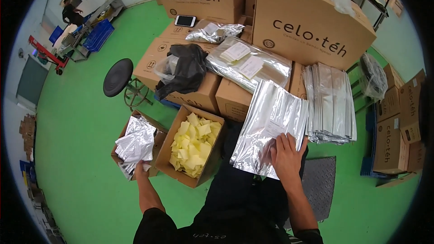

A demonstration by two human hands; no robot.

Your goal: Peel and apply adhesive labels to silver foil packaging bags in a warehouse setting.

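My left hand (142, 168) reaches to the near edge of a small carton (161, 136), closed on the edge of a silver foil pouch (135, 142) heaped there with others. Part of its fingers is hidden. My right hand (288, 157) lies with fingers stretched out on a flat stack of silver foil pouches (266, 113) on my lap. A white label (274, 129) sits on the top pouch, just beyond my fingertips. Between my hands stands an open carton (163, 159) full of crumpled yellow paper slips (193, 142).
Beyond my lap, closed cartons (233, 97) bear a black plastic bag (187, 65), a phone (185, 21) and foil packs with labels (235, 52). More foil pouches (332, 104) lie to the right. A round stool (118, 77) stands left; stacked cartons (391, 144) stand right. Another person (71, 12) is far back.
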